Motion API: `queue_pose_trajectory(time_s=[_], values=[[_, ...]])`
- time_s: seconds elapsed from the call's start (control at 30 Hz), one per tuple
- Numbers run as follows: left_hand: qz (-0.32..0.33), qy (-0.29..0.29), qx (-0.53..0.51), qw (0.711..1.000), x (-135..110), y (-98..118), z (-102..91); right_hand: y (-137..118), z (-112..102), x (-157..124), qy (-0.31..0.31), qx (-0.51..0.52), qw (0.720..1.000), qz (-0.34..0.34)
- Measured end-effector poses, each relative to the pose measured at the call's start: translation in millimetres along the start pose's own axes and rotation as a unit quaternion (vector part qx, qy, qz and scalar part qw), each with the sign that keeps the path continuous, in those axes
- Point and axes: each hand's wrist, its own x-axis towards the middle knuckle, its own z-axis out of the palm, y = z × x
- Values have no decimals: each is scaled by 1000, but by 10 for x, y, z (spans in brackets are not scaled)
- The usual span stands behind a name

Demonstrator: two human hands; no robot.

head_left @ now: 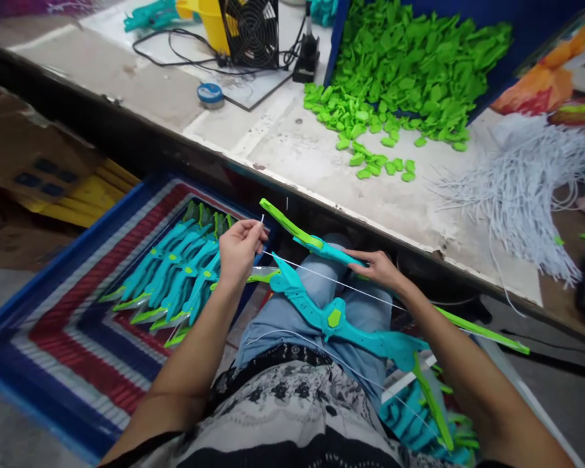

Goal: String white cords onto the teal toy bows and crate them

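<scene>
My right hand (379,270) grips the teal body of a toy bow (338,252) with bright green limbs, held slantwise above my knees. A white string (329,278) runs beside this bow from its lower right limb towards my left hand (241,248). The left fingers are pinched on the string's end, close to the upper green limb tip but apart from it. Across my lap lies a second teal bow (312,312) with a green badge in its middle and a slack white string below. My right forearm hides part of the held bow.
A blue tray (53,260) at left holds several bows in rows. More bows (409,416) lie at lower right. On the workbench (273,146) are a blue bin (335,45) spilling green pieces (409,71), white strings (526,182), a black fan (251,32) and a blue-lidded round container (209,95).
</scene>
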Motion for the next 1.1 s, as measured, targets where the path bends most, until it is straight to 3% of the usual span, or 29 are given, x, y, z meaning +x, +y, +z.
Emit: queue_pose_trajectory(time_s=[0.23,0.47,1.1], values=[[25,-40,96,994,269,-36,-15,-73,-18,-1,5,18,1000,1],[61,-41,143,987,380,-18,-76,-70,-2,9,10,17,1000,3],[45,-44,132,989,254,-11,-13,-98,19,-34,24,20,1000,-4]])
